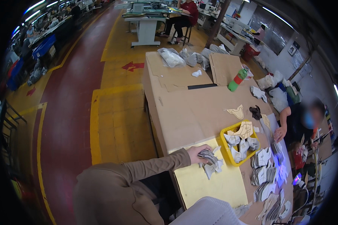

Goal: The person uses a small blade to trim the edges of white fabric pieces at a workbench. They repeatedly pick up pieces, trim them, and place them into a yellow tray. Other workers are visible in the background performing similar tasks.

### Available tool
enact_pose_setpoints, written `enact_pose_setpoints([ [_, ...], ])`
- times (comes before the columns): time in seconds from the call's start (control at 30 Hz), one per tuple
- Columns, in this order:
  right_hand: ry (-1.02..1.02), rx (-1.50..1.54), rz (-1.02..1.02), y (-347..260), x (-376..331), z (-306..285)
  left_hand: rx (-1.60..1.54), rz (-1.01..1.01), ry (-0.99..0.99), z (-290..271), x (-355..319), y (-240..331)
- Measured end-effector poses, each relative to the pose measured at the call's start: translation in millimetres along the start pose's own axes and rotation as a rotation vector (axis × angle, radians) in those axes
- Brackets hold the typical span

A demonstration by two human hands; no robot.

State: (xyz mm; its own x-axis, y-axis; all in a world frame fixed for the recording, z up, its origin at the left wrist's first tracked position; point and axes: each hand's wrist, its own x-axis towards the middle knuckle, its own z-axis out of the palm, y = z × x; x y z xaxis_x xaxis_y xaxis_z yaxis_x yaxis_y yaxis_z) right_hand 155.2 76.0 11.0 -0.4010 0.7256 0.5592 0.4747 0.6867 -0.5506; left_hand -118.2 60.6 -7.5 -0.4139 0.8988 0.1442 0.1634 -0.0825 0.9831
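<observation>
My left hand (pixel 197 154) reaches out from a brown sleeve and is closed round a stack of grey shoe-upper-like cut pieces (pixel 209 157). Some of the pieces fan out below the fingers, over a pale yellow board (pixel 214 187) at the table's near edge. Just right of the hand stands a yellow plastic basket (pixel 225 150) with more grey and white pieces and a tan pattern piece (pixel 245 129). My right hand does not show. A whitish grey cloth shape (pixel 210 213) comes in at the lower edge; I cannot make out what it belongs to.
Stacks of cut pieces (pixel 260 175) line the table's right side near a lit lamp (pixel 297 180). Across there, a co-worker's hand (pixel 280 134) rests on the table. A green bottle (pixel 238 79), cardboard (pixel 224 67) and plastic bags (pixel 171 57) stand farther back.
</observation>
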Motion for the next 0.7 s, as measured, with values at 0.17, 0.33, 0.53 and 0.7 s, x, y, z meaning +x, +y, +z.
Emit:
enact_pose_setpoints([
  [0.17, -0.007, -0.002, 0.003, -2, 0, 1, -0.045, -0.025, -0.044, -1, -1, 5],
  [0.33, -0.016, -0.002, 0.006, -4, -1, 2, -0.052, 0.047, -0.058, -1, 0, 1],
  [0.53, -0.018, 0.009, -0.002, 0, -8, 0, -0.163, 0.327, -0.136, 18, -21, 14],
  [0.7, -0.066, 0.08, 0.067, -1, -22, -7, -0.215, 0.319, -0.493, 62, -46, 18],
])
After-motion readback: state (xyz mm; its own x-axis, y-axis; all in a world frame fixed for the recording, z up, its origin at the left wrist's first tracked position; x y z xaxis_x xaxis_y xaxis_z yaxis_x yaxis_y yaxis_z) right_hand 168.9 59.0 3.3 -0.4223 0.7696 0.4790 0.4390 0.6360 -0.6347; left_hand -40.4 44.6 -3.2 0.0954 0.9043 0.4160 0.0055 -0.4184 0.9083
